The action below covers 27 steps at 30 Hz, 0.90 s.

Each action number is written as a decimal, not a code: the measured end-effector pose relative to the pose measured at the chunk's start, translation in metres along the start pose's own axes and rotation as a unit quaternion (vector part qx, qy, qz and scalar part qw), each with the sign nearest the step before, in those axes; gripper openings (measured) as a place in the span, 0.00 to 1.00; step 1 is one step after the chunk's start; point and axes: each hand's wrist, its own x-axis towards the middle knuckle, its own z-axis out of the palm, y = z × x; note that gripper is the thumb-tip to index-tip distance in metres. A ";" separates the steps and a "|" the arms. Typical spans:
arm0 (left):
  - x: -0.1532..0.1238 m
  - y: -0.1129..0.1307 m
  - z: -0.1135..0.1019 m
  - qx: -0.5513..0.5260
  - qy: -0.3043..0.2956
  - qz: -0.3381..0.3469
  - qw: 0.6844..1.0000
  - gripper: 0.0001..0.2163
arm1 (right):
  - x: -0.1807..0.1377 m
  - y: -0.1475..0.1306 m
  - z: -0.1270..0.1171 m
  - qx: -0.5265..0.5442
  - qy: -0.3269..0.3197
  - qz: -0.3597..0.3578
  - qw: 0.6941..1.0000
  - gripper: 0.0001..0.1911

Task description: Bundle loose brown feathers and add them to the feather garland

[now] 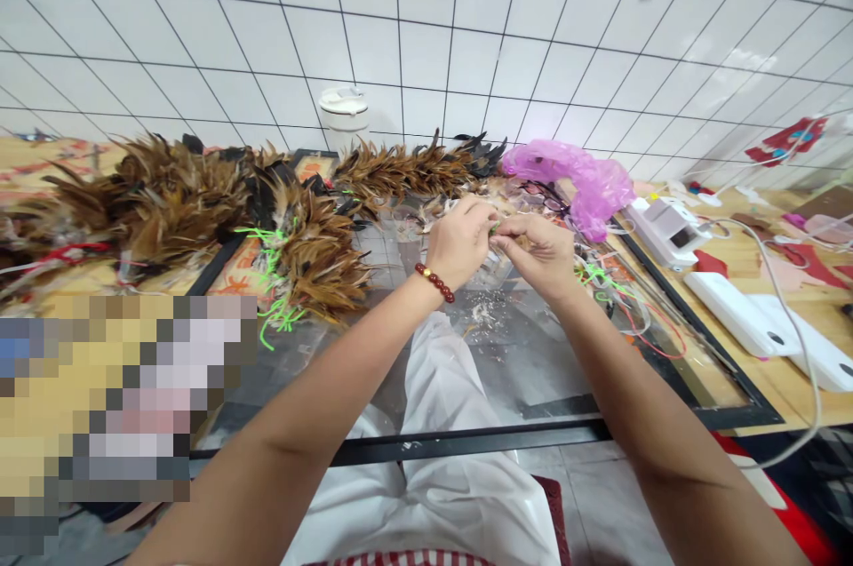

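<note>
Pinching a tiny green bit (493, 230) with right hand (538, 255), left hand (459, 235) curled beside it — can't tell on what — above pane (546, 370), near feathers (410, 171)

A small greenish piece (494, 229), too hidden to make out its shape, is pinched at the fingertips between the left hand (461, 237) and right hand (538, 251), just right of the frame's centre. Of the brown feathers, 1 long bundle (406, 171), black at its right end, stretches sideways above centre; 1 bushy bundle (323, 259), with bright green strands (281, 315) on its left side, lies left of centre.
</note>
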 end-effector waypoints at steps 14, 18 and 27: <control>-0.002 0.002 0.012 -0.180 0.017 -0.118 0.976 0.02 | 0.005 0.011 0.008 0.157 0.034 0.155 0.975 0.13; 0.000 0.002 0.014 -0.214 0.007 -0.142 0.967 0.03 | 0.004 0.017 0.006 0.202 0.018 0.178 0.963 0.13; -0.004 -0.004 0.011 -0.199 0.007 -0.095 0.975 0.07 | 0.001 0.023 0.005 0.031 0.039 0.153 0.987 0.07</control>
